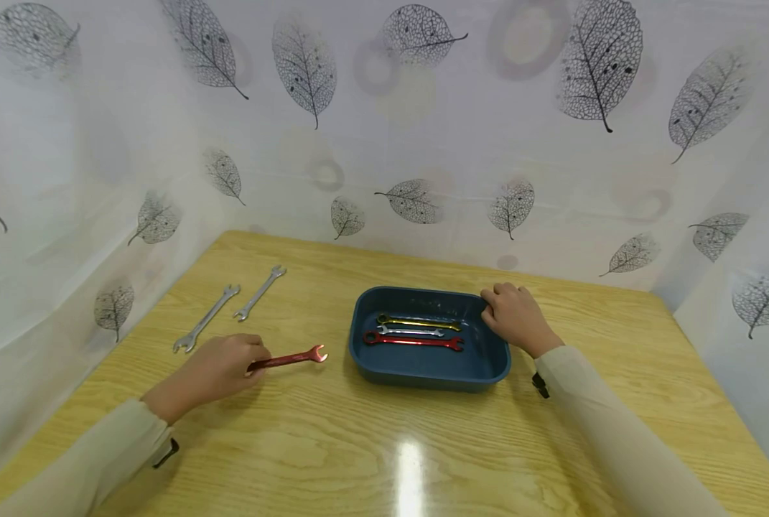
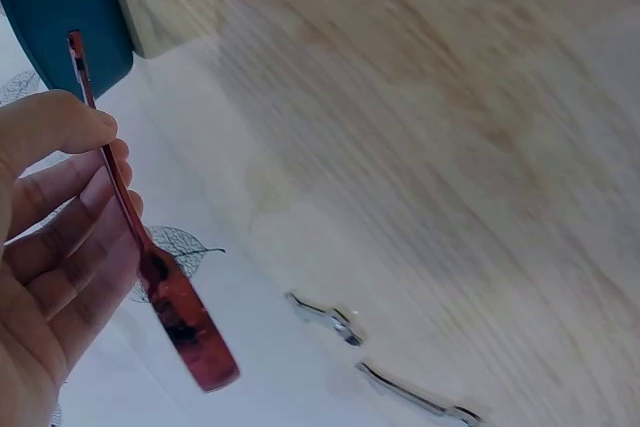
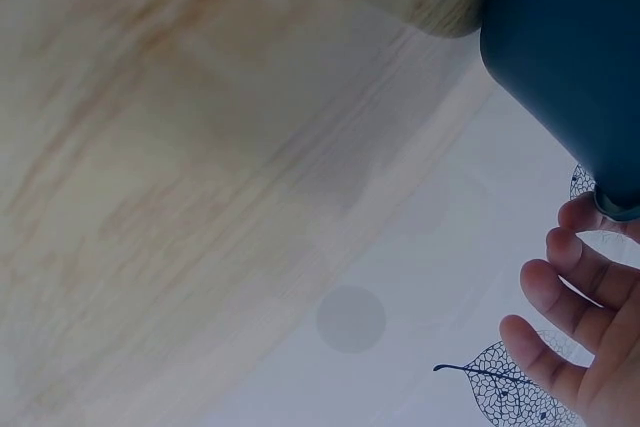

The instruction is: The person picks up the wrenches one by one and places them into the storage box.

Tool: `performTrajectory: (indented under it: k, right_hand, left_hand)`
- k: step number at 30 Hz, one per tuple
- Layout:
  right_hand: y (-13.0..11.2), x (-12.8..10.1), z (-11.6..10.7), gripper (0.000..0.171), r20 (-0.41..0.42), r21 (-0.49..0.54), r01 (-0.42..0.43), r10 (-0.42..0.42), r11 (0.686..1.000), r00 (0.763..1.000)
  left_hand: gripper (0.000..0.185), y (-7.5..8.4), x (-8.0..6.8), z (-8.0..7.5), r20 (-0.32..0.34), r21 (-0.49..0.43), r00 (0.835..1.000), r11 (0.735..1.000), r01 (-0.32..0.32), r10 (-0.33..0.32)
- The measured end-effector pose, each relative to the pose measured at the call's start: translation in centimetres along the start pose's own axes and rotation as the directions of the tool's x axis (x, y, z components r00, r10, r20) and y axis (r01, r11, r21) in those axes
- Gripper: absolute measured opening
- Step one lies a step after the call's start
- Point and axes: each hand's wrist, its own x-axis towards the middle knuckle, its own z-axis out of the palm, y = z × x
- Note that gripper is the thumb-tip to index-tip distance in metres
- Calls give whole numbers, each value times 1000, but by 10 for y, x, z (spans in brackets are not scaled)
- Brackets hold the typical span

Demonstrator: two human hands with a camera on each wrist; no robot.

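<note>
Wood-grain table [image 1: 384, 445] is running under both sleeves, glare patch near the front edge. Left hand [image 1: 219, 368] is pinching the handle end of a red wrench [image 1: 290, 357], thumb and curled fingers [image 2: 60, 207] closing on the shank; the open jaw end is pointing toward the tray, the tool sitting low over or on the table just left of it, can't tell which. Wrench is looking like painted steel: stiff, small, light for one hand, slick finish, so gripping mid-shank or the flat handle is probably steadier than the tip. Not fragile.

Right hand [image 1: 515, 316] is resting on the far right corner of the blue tray [image 1: 384, 370], fingers [image 3: 560, 292] curling over the rim, steadying it. Tray is holding three wrenches side by side: red [image 1: 413, 340] nearest, silver [image 1: 411, 331] in the middle, gold [image 1: 418, 322] farthest.

Farther left, two silver wrenches [image 1: 204, 318] [image 1: 259, 292] are lying apart on the table. Leaf-print curtain [image 1: 384, 108] is closing off the back.
</note>
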Motion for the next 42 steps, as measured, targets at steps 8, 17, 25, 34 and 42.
performTrajectory:
  k: [8, 17, 25, 34, 42]
  right_hand:
    - [0, 1, 0, 9, -6, 2, 2, -2, 1000, 1000]
    - [0, 1, 0, 7, -24, 13, 5, -5, 1000, 1000]
    - [2, 1, 1, 8, -16, 20, 7, -7, 1000, 1000]
    - [2, 0, 2, 9, -39, 9, 10, -10, 1000, 999]
    - [3, -2, 3, 10, -64, -20, 7, -8, 1000, 998]
  left_hand:
    - [8, 8, 5, -7, -21, 25, 998, 998, -54, 54]
    - [9, 9, 10, -13, -53, 43, 996, 997, -64, 67]
    - [8, 9, 16, -27, -57, 32, 995, 997, -75, 77]
    - [7, 12, 33, -41, -50, -3, 996, 997, -76, 75]
    - [5, 22, 59, -45, -19, -30, 997, 997, -75, 74]
